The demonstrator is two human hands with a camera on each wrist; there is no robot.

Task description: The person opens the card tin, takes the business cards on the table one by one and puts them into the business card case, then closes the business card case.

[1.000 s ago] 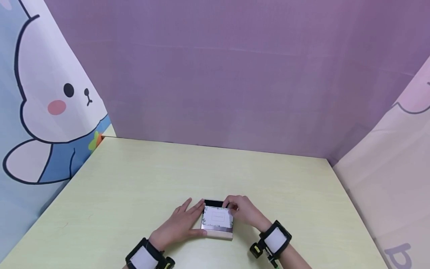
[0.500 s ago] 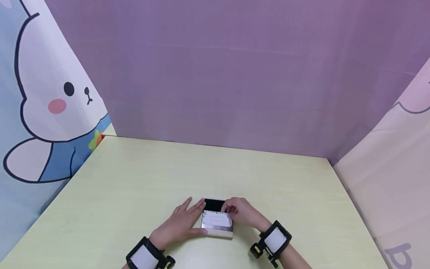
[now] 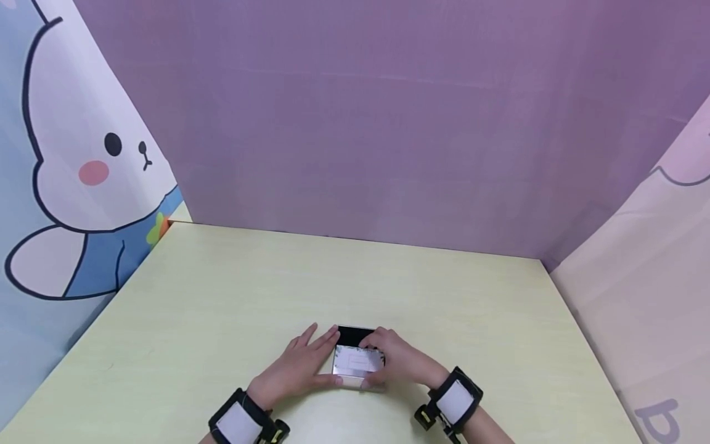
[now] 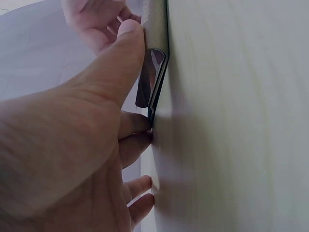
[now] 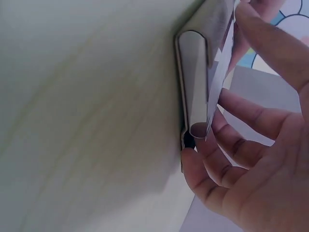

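A small metal card case lies flat near the table's front edge, its black far end uncovered. A white card with a leafy border lies on top of it. My left hand rests flat against the case's left side, fingers straight and thumb along the near edge. My right hand curls over the right side and pinches the card. In the right wrist view the card stands off the silver case between my fingers. In the left wrist view my thumb presses the case's edge.
The pale yellow-green table stretches out beyond the hands. A purple wall closes the back, a rabbit-print panel the left and a pale pink panel the right.
The white card has slid toward me over the case, uncovering more of the black far end. My right hand came nearer with it and now wraps the right side. The left hand stayed put.
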